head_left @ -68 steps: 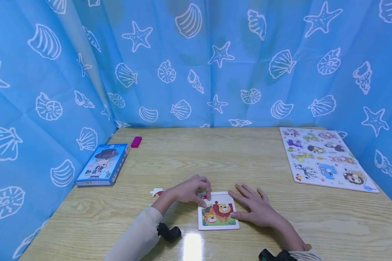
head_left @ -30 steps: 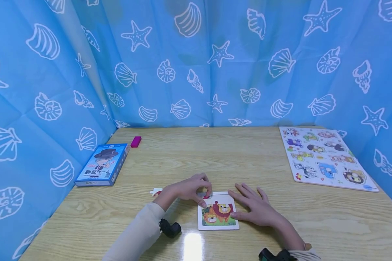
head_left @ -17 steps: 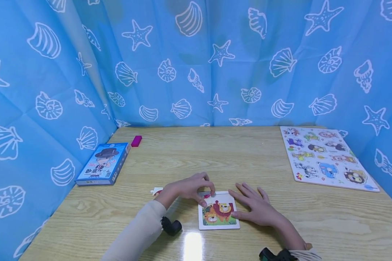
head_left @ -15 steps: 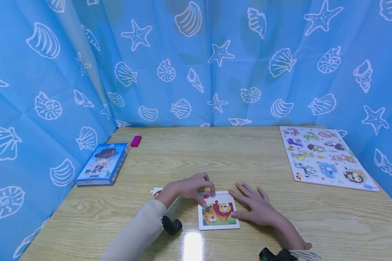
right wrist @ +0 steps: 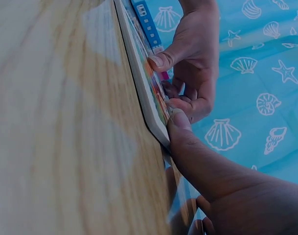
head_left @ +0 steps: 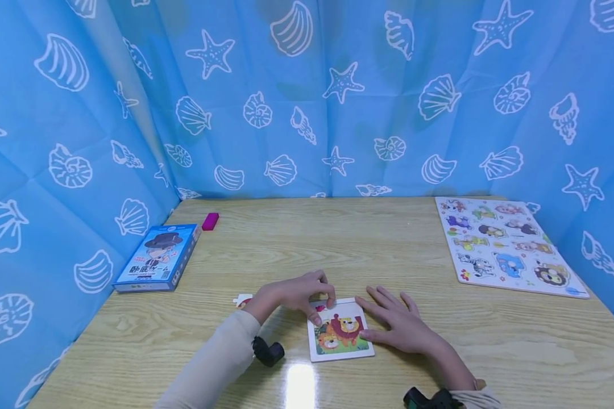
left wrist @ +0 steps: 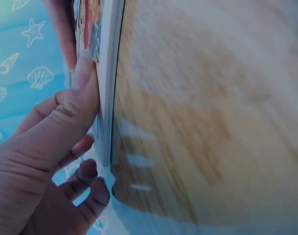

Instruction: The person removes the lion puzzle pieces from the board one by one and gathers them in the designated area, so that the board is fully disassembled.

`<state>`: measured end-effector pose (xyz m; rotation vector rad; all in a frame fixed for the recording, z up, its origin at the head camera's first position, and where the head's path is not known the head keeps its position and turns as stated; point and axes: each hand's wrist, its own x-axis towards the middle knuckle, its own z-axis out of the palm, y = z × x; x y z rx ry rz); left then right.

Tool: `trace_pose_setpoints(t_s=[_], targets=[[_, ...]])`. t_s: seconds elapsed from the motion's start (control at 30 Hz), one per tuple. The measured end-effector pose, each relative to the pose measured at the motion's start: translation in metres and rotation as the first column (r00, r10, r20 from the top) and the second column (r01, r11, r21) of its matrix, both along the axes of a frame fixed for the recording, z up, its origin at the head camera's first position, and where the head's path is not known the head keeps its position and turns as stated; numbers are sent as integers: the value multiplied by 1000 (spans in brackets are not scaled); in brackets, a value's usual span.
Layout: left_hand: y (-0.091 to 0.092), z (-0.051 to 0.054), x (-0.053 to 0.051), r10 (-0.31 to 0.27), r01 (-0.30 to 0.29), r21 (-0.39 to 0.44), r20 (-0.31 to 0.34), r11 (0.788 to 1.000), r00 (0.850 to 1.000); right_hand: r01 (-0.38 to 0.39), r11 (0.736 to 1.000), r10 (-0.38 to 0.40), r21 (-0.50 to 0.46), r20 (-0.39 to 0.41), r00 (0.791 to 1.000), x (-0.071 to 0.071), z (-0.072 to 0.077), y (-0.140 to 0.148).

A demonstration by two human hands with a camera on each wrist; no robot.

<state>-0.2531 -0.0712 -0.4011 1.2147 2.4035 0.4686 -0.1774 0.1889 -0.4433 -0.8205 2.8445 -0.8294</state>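
A white-framed lion puzzle (head_left: 341,357) lies flat on the table, its upper part pale and its lower part showing two lions. At its upper left, my left hand (head_left: 299,294) has thumb and curled index finger around a small piece with a red patch (head_left: 319,308). My right hand (head_left: 401,325) is spread at the right side, its thumb on the frame's edge and index fingertip near the top right corner. The right wrist view shows both thumbs (right wrist: 180,119) on the puzzle. A loose white-and-red piece (head_left: 243,300) is partly hidden behind the left wrist.
A blue box (head_left: 156,258) with a cartoon figure stands at the left, with a magenta block (head_left: 210,221) beyond it. At the right lies a large animal puzzle board (head_left: 509,247). A blue shell-patterned curtain (head_left: 358,136) borders the table.
The left index finger has shifted slightly right, uncovering more of the red patch. The puzzle has turned slightly counterclockwise under the hands. The right hand keeps nearly the same pose.
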Motion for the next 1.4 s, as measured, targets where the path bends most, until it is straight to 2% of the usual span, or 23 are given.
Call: trace_pose_setpoints(t_s=[0.17,0.3,0.53,0.77,0.97,1.23,1.4], targets=[[1,4,2,9,-9,-40,2,999,1000,-2,1000,2,-1,-1,1000,0,1,-1],[2,6,3,11,-13,-72,-32,997,999,-6,1000,6,-3,-1,1000,0,3,-2],[2,5,5,18,-19,-41,-36,999,999,-7,1000,7,-3,1,1000,-1,2,0],[0,0,5,13,-12,33,-28,999,1000,-6,1000,6,-16,-9,1000,-1,-1,0],[-3,-3,4,59,-61,119,18,991,998,-11,1000,11,-17,-14,1000,0,-2,0],[-8,4,6,102,-119,207,91,971,991,-10,1000,10,-9,-17,1000,-1,-1,0],[-11,4,5,113,-133,255,90,958,989,-7,1000,7,-10,-11,1000,-1,-1,0]])
